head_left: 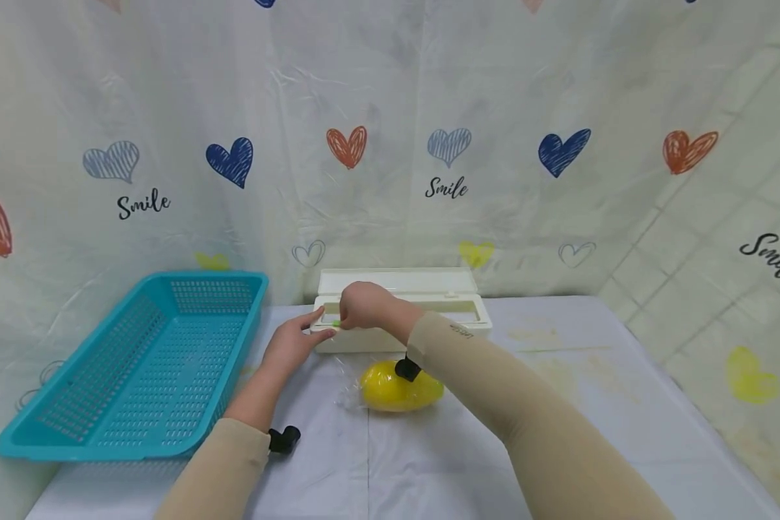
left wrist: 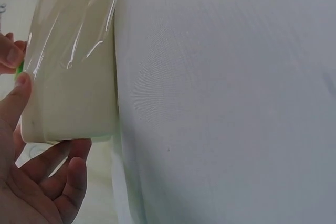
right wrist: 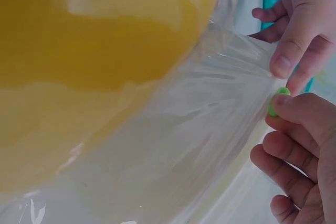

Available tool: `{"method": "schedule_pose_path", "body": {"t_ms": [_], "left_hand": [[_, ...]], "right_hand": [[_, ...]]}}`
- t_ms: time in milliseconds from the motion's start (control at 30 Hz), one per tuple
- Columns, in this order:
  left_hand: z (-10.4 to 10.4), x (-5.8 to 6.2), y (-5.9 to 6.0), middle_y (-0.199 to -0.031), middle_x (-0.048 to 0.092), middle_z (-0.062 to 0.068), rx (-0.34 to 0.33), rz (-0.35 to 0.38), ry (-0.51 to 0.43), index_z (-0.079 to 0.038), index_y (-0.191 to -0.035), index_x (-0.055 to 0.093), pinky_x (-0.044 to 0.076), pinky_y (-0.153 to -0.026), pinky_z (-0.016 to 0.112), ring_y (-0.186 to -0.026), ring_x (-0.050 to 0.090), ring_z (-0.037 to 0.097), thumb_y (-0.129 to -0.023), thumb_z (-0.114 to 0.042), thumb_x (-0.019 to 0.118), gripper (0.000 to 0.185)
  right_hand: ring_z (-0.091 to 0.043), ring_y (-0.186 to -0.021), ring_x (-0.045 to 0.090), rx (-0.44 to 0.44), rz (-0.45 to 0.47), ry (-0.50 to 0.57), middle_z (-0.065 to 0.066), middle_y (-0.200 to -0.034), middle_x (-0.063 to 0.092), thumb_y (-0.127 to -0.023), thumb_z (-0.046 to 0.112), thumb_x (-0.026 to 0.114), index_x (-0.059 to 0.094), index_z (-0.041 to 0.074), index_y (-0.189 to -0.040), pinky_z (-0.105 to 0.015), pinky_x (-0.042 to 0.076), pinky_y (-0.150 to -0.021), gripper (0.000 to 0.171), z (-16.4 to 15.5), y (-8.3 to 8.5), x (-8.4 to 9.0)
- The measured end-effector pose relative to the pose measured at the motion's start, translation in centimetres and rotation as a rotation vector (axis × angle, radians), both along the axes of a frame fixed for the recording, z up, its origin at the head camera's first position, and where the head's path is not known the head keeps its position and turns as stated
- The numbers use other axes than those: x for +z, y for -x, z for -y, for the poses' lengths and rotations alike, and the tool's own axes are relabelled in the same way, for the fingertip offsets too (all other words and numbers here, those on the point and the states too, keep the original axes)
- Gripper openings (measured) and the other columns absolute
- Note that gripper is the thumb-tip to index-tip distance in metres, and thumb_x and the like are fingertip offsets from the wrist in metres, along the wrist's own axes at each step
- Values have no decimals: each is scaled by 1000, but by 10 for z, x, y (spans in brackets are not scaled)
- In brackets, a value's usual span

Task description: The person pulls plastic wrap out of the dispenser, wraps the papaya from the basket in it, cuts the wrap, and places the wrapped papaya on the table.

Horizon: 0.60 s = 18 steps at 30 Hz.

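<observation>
A cream cling film dispenser [head_left: 357, 342] stands at the back of the table, its lid [head_left: 396, 279] raised. My left hand [head_left: 290, 343] grips its left end, thumb on the front edge over the clear film and fingers around the end. With thumb and forefinger, my right hand [head_left: 367, 305] pinches a small green slide cutter [right wrist: 278, 102] at that edge, close beside the left thumb. Clear cling film [right wrist: 215, 98] stretches from the edge down the front toward a yellow, mango-like fruit [head_left: 380, 390]. My right cuff and its black wrist camera partly cover the fruit.
A large turquoise plastic basket [head_left: 217, 390] is on the left, close to my left forearm. White cloth [head_left: 559, 404] covers the table, and a curtain printed with hearts [head_left: 390, 209] hangs right behind the dispenser.
</observation>
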<state>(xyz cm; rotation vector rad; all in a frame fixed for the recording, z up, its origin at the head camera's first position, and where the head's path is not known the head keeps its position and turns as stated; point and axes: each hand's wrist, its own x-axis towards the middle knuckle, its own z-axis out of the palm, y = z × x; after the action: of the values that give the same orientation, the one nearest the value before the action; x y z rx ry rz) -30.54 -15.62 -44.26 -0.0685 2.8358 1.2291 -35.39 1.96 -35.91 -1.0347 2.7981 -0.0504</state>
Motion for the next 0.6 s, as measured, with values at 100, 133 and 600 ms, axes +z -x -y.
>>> {"method": "schedule_pose_path", "body": {"t_ms": [100,133,600], "left_hand": [[2,1,-1,-150,46,12,7,4,-2,-32,-151,41,45,-102,50,-136,42,36,-89,-51,70,71],[2,1,-1,-150,46,12,8,1,1,-32,-151,41,45,-101,50,-136,42,36,-89,-50,70,71],[0,2,0,-152,45,10,18,26,-44,-33,-151,41,43,-104,52,-137,40,35,-88,-50,71,72]], "right_hand": [[-9,-78,60,2,-1,0,8,-87,72,-91,28,71,80,18,-91,-27,51,-81,13,-1,1,-2],[-9,-76,59,4,-3,-1,8,-86,72,-91,27,71,80,18,-90,-28,51,-79,13,-1,2,-2],[-7,-71,55,-6,13,-15,11,-80,69,-92,25,69,80,18,-86,-26,50,-76,14,-12,2,-2]]}}
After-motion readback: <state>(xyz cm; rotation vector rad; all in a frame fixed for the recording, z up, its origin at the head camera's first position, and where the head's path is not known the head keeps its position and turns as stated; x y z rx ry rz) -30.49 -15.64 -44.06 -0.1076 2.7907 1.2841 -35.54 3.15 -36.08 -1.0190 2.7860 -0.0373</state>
